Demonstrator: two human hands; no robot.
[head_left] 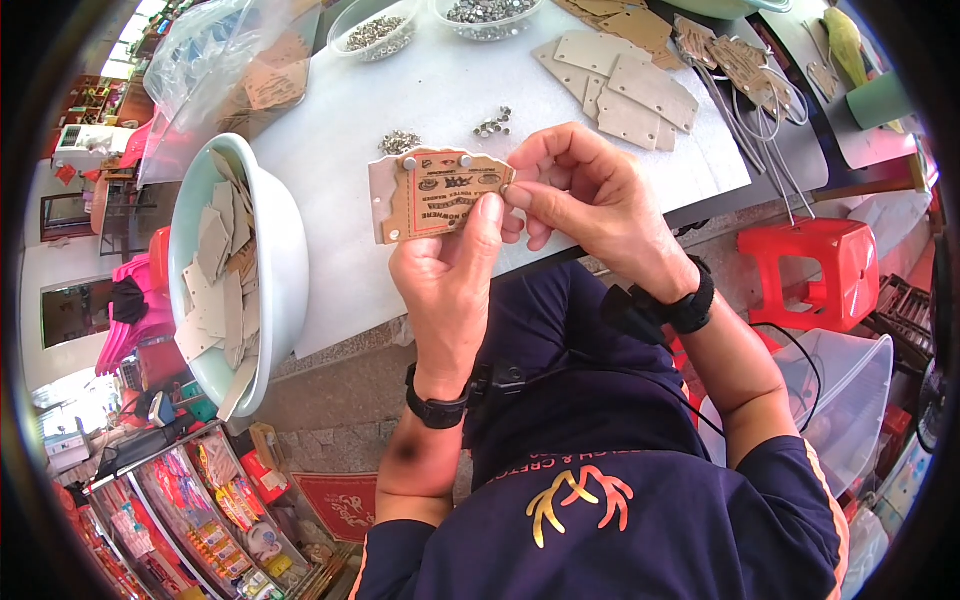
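Above the table's near edge, my left hand (pixel 450 265) grips a brown printed card (pixel 440 195) with its thumb on the face. A plain grey-beige piece (pixel 384 200) sticks out behind the card's left side. Two round metal studs (pixel 466 160) sit along its upper edge, and a hole shows at the lower left corner. My right hand (pixel 585 190) is closed at the card's right edge, pinching a small metal stud (pixel 508 189) against it. Just beyond the card lie a small pile of metal studs (pixel 400 142) and another small pile of studs (pixel 492 123).
A pale basin (pixel 285 270) of cut card pieces stands left. Two clear tubs (pixel 372 55) of metal parts sit at the back. Stacked grey cards (pixel 640 95) and corded brown tags (pixel 745 70) lie far right. A red stool (pixel 810 265) and clear bin (pixel 850 400) stand right.
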